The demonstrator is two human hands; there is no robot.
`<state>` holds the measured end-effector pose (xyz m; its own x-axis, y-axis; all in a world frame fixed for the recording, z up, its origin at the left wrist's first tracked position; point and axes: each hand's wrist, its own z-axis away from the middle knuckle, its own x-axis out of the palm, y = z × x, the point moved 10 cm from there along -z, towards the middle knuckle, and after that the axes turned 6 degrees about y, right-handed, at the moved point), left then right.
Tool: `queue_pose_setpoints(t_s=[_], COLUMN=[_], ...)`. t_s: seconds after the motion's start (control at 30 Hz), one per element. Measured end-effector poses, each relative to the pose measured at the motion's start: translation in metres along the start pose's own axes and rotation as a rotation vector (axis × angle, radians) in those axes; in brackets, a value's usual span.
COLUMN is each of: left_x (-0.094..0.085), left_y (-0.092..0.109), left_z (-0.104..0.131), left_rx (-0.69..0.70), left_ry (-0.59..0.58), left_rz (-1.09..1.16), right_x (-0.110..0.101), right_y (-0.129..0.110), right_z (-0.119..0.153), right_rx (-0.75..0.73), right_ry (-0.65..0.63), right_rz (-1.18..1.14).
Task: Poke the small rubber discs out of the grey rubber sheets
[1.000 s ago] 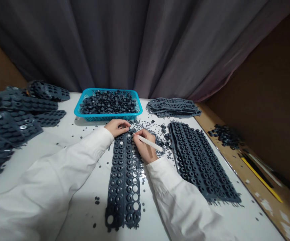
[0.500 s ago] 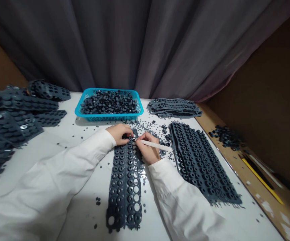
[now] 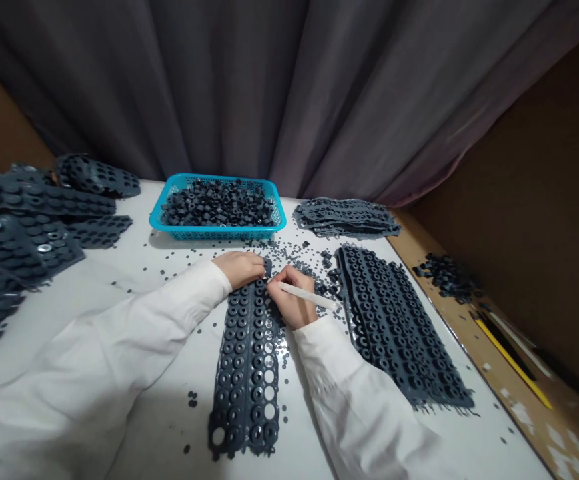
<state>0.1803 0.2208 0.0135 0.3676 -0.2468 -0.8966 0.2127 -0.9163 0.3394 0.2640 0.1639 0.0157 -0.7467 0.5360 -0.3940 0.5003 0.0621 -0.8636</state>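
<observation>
Head view: unlabelled rubber strip [image 3: 247,373], hands [image 3: 269,283].

White table [image 3: 119,293] holding a blue basket [image 3: 218,212] (full of dark parts); right of it, stacked rubber sheets [image 3: 345,217]; before it, a perforated strip [image 3: 247,373] amid scattered bits.

Bare table [image 3: 159,293] left of strip [image 3: 247,373] (apparently crumb-littered); basket [image 3: 217,230] blocks beyond.

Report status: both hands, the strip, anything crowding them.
Left hand pinning far end of dark rubber strip. Right hand closed on white stick tool, tip at the strip's top. Loose punched bits scattered around; stacked sheets close on the right.
</observation>
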Motion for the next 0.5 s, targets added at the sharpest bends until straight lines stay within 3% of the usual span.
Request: queue_pose_setpoints(t_s=[0.23, 0.5], left_x=[-0.008, -0.004], left_y=[-0.016, -0.008], left_z=[0.007, 0.005], left_rx=[-0.032, -0.015], left_ry=[0.098, 0.050], left_rz=[0.145, 0.115], right_x=[0.000, -0.003], right_y=[-0.002, -0.004], right_z=[-0.001, 0.003], right_rx=[-0.019, -0.014], right_ry=[-0.014, 0.002], right_rz=[0.055, -0.007])
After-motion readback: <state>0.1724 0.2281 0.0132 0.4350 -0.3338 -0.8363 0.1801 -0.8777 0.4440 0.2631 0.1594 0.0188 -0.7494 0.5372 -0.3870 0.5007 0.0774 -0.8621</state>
